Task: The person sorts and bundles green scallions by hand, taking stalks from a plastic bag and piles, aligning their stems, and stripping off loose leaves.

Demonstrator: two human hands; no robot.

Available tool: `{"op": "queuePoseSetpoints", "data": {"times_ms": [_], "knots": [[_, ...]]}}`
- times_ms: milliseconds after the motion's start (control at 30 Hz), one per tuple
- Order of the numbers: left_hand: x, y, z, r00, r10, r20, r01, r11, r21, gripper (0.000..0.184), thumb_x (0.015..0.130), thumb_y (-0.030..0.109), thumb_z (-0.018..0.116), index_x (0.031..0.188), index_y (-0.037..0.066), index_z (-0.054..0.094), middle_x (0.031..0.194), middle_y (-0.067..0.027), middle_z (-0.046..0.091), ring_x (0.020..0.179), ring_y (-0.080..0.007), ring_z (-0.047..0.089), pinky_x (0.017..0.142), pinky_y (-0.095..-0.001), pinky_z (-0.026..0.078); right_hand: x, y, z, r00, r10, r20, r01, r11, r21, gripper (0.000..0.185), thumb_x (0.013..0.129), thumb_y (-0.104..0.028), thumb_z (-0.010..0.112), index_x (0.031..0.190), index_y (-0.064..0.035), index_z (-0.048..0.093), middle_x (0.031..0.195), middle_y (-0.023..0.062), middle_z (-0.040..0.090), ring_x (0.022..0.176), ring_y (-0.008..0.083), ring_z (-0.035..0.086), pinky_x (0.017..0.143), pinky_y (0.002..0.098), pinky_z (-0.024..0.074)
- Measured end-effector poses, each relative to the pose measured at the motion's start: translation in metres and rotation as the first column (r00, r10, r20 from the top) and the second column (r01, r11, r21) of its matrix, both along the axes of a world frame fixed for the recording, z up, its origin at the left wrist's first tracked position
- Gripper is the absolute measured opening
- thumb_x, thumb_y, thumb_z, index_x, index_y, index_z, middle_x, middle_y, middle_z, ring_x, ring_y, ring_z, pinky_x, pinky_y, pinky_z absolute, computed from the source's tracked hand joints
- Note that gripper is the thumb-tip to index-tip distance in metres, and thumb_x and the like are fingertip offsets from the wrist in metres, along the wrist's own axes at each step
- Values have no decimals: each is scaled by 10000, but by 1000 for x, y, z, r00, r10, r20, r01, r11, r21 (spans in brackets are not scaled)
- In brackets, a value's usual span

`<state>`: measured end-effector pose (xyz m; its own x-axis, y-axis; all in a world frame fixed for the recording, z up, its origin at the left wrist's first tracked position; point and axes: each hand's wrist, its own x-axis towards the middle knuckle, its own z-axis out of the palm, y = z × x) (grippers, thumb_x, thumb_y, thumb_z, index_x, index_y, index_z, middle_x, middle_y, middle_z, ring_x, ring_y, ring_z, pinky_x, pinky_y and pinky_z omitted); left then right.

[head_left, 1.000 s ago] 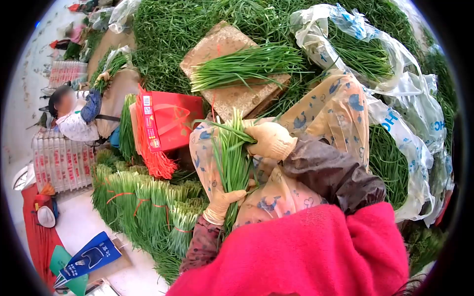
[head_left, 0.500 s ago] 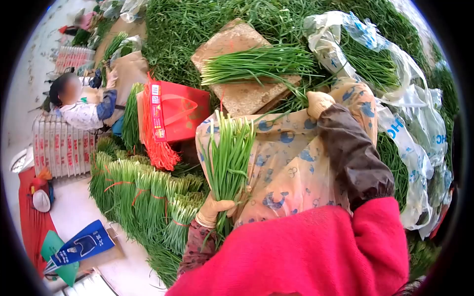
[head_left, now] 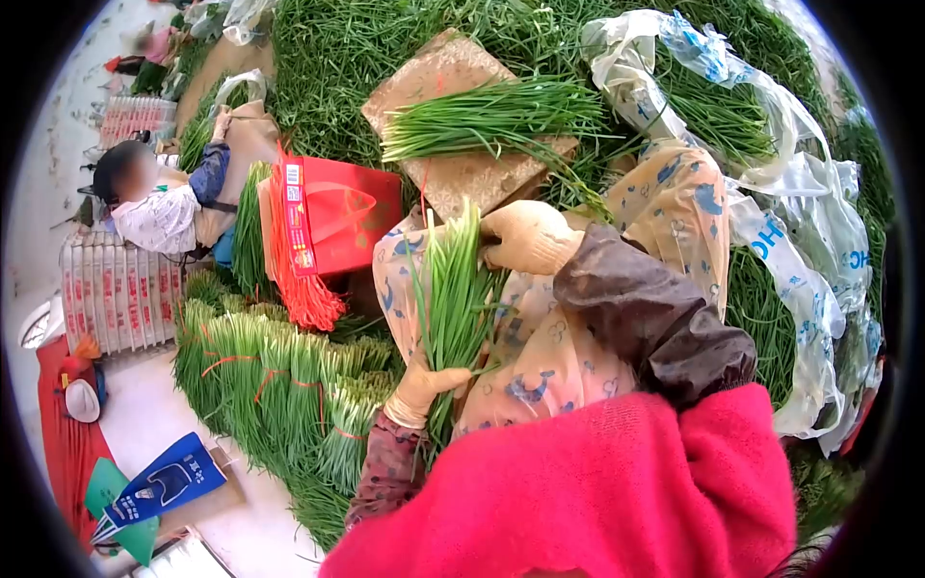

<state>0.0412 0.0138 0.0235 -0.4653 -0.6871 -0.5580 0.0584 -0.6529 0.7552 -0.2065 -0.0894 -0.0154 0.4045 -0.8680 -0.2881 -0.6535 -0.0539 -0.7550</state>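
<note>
My left hand (head_left: 421, 387), in a pale glove, is closed around the lower part of an upright bunch of garlic chives (head_left: 453, 299). The pale stem ends point away from me. My right hand (head_left: 532, 237), also gloved, has its fingers curled at the right side of the bunch near those ends; its fingertips are partly hidden. Under both hands lies a translucent apron (head_left: 540, 337) with blue whale prints, spread over my lap. Beyond them, a loose pile of garlic chives (head_left: 496, 118) rests on a patterned board (head_left: 448, 63).
A red box (head_left: 352, 217) with red ties (head_left: 310, 299) stands left of the apron. Tied chive bundles (head_left: 279, 376) stand at lower left. Loose greens (head_left: 328, 67) cover the back. Plastic bags (head_left: 809, 250) lie at right. Another person (head_left: 159, 217) sits at far left.
My right hand has moved left from the apron's far right side to the upper end of the bunch. My left hand still holds the bunch. The view has shifted slightly.
</note>
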Motion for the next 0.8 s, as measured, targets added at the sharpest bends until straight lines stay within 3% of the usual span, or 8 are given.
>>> {"op": "queuePoseSetpoints", "data": {"times_ms": [233,333,433,533,600,667,733,800], "knots": [[0,2,-8,996,71,57,-72,997,15,552,761,-53,708,1255,31,477,956,-97,632,609,-153,585,498,-271,482,-58,-17,-28,795,-603,-71,600,798,-56,316,813,-334,627,1026,-106,676,873,126,687,800,290,662,728,350,515],[4,-5,-12,992,79,93,-80,997,0,652,760,-56,702,1326,70,403,965,-104,625,623,-161,592,475,-271,491,-64,-4,-11,952,-224,-211,230,973,2,283,790,-329,622,962,-115,692,860,122,682,817,302,657,720,395,520],[-3,-10,-16,983,132,129,-131,991,-16,757,739,-82,695,1381,107,342,963,-94,615,644,-166,597,470,-265,490,-28,20,0,993,65,103,-75,993,90,413,745,-439,663,952,-82,674,828,137,669,808,322,651,720,417,514],[-11,-13,-18,981,142,135,-130,987,-93,812,730,-89,689,1413,133,309,1038,-101,603,656,-157,598,450,-253,475,16,31,1,998,34,-46,-32,998,49,409,802,-397,631,1050,-71,643,839,152,672,815,341,649,726,402,512],[-3,-22,-26,981,69,184,-56,995,-77,817,716,-68,709,1411,123,326,1086,-101,592,727,-169,607,524,-269,500,29,38,7,987,65,146,-81,991,106,369,806,-382,618,992,-68,664,806,154,668,785,341,649,709,400,516],[1,-26,-36,974,2,225,12,998,-60,823,703,-48,730,1410,114,342,1133,-100,580,798,-181,615,598,-286,525,26,41,25,928,245,282,-305,932,194,315,805,-340,608,933,-61,679,813,137,678,772,316,656,695,393,518],[-5,-26,-51,914,172,367,83,807,-584,787,651,19,778,1356,72,433,1194,-87,559,969,-206,592,813,-312,506,17,45,40,777,247,579,-500,800,330,252,807,-242,610,951,-49,683,745,71,677,668,157,636,597,315,501],[1,-26,-63,856,260,447,106,759,-643,722,614,63,795,1279,34,516,1219,-72,557,1076,-206,549,939,-317,440,10,50,53,619,131,774,-720,487,493,207,823,-165,582,944,-12,650,724,22,627,626,78,576,523,250,441]]}}
